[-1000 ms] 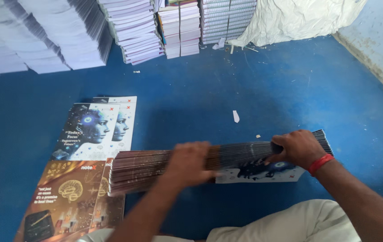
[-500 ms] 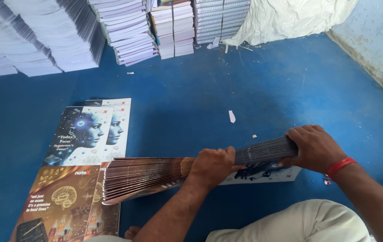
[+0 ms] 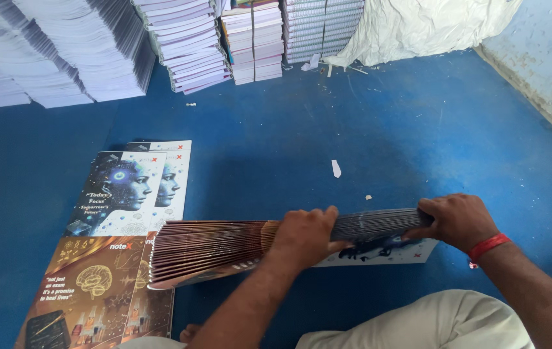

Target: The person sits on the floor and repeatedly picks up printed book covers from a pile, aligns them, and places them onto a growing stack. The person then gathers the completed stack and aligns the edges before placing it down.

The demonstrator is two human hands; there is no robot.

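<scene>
- A thick bundle of printed covers (image 3: 256,244) lies across the blue floor (image 3: 353,129), close to the near edge, right in front of the person's knees.
- The bundle is fanned out, so each cover edge peeps past the next one. The left part looks brown and the right part looks dark.
- The left hand (image 3: 305,236) rests on top of the middle of the bundle. Its fingers curl over the far edge and press down.
- The right hand (image 3: 458,220) is closed around the right end of the bundle, thumb on the near side. A red thread band (image 3: 488,247) sits on that wrist.
- To do this well, I think the right hand should hold its end tight while the left hand presses flat and even, so no covers slip out or bend.
- Under the right end lies a white sheet with dark print (image 3: 385,253).
- On the floor to the left lie covers showing a blue face (image 3: 121,194) and brown covers with a brain drawing (image 3: 92,291).
- A small paper scrap (image 3: 336,169) lies farther out.
- Tall piles of notebooks (image 3: 185,39) line the far edge, beside a white sack (image 3: 431,26).
</scene>
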